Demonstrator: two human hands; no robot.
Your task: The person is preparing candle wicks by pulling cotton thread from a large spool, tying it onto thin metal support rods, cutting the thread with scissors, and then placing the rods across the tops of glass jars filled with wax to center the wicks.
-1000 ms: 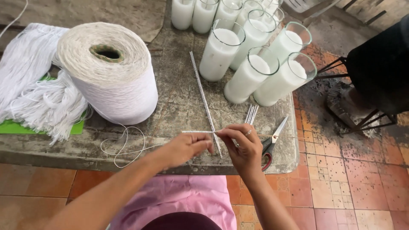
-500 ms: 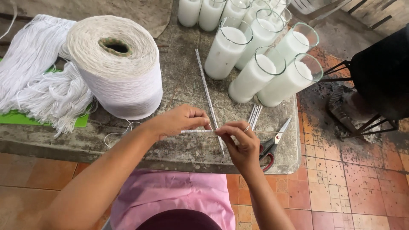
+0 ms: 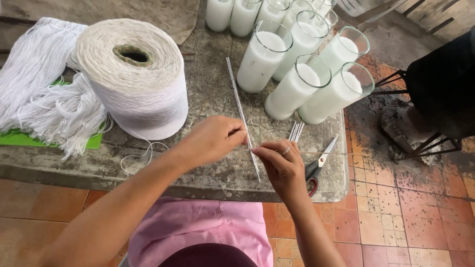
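Left hand (image 3: pixel 213 140) and right hand (image 3: pixel 279 165) each pinch a short white string (image 3: pixel 249 148) taut across the thin rod (image 3: pixel 241 114) on the counter (image 3: pixel 208 94); measuring appears underway, with scissors (image 3: pixel 316 168) just beside the right hand

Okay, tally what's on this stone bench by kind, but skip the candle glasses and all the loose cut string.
Big spool of white thread: 1
Long thin pale rod: 1
Scissors with red and black handles: 1
Flat green mat: 1
Total: 4
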